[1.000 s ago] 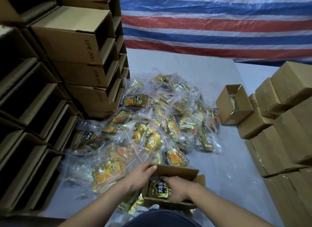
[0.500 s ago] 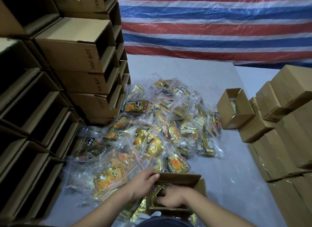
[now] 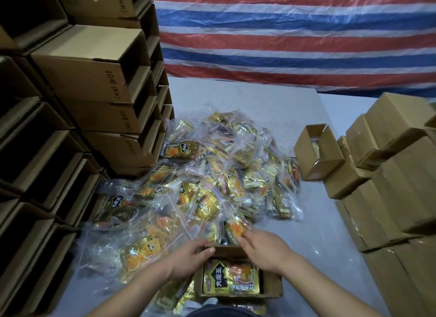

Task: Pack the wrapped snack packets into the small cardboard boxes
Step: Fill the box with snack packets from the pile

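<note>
Cardboard frames the head view: a small open box [image 3: 240, 290] sits nearest the person, with a gold snack packet [image 3: 232, 280] lying flat inside it, label up. The left hand [image 3: 188, 257] has its grip curled around the box's far-left corner, fingertips hooked over the rim. The right hand [image 3: 264, 250] reaches just past the far rim, its grip loosely bent, fingertips touching an orange-and-gold packet [image 3: 236, 229] at the near edge of the pile; whether it pinches that packet I cannot tell. The pile of bagged packets [image 3: 212, 180] spreads over the grey counter [image 3: 306, 222]. Stacked empty cartons [image 3: 89, 80] wall off the left side. Another open box [image 3: 317, 151] stands right of the pile, beside closed boxes [image 3: 389, 175]. A red, white and blue striped tarp [image 3: 295, 33] hangs behind.
</note>
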Demonstrator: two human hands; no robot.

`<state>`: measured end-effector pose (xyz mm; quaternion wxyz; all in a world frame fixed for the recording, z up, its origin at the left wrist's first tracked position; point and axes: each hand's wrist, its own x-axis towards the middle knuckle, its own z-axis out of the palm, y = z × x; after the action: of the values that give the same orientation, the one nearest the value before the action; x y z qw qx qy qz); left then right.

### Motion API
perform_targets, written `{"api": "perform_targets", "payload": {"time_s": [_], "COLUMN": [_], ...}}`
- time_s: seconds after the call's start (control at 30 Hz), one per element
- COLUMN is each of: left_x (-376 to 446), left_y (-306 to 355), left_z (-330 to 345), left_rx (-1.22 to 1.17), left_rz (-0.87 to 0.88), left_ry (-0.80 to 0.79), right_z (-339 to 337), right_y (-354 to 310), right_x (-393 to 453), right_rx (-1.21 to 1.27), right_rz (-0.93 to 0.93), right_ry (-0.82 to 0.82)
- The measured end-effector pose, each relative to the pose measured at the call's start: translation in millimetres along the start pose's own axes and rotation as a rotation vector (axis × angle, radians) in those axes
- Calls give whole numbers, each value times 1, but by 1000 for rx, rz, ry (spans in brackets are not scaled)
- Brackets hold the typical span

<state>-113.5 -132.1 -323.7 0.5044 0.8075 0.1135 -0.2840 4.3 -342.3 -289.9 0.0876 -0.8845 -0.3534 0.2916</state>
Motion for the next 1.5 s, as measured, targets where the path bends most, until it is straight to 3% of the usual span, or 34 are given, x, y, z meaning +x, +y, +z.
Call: {"api": "perform_targets", "payload": {"time_s": [0.23, 0.3, 0.37, 0.43, 0.5, 0.63, 0.77, 1.0, 1.07, 1.2, 1.37, 1.5], "left_x": [-3, 12, 37, 65, 89, 124, 143, 133, 129, 121, 113, 80], "left_y": [37, 56, 74, 86, 89, 84, 80, 60, 59, 53, 63, 75], "left_z": [-46, -73, -101, -126, -145, -153, -118, -73, -70, -60, -64, -80], "left_rx": [50, -44, -51, 63, 180, 397, 517, 721, 754, 714, 774, 561], "left_rz": [-80, -54, -26, -26, -66, -246, -403, -293, -343, -473, -391, -178], "left_ry": [-148, -29, 198, 404, 500, 432, 365, 643, 581, 307, 391, 547], "right_z": [25, 23, 21, 19, 15, -1, -16, -15, -12, -7, -8, -27], "right_y": [8, 8, 11, 13, 14, 16, 17, 23, 23, 20, 17, 12], "right_x": [-2, -1, 0, 2, 6, 15, 29, 39, 41, 45, 50, 48], "right_rx": [-14, 14, 38, 75, 119, 248, 314, 317, 333, 362, 363, 527], "right_rz": [4, 10, 29, 50, 73, 112, 123, 114, 118, 113, 123, 134], "right_ry": [89, 92, 94, 82, 70, 122, 179, 204, 196, 179, 187, 220]}}
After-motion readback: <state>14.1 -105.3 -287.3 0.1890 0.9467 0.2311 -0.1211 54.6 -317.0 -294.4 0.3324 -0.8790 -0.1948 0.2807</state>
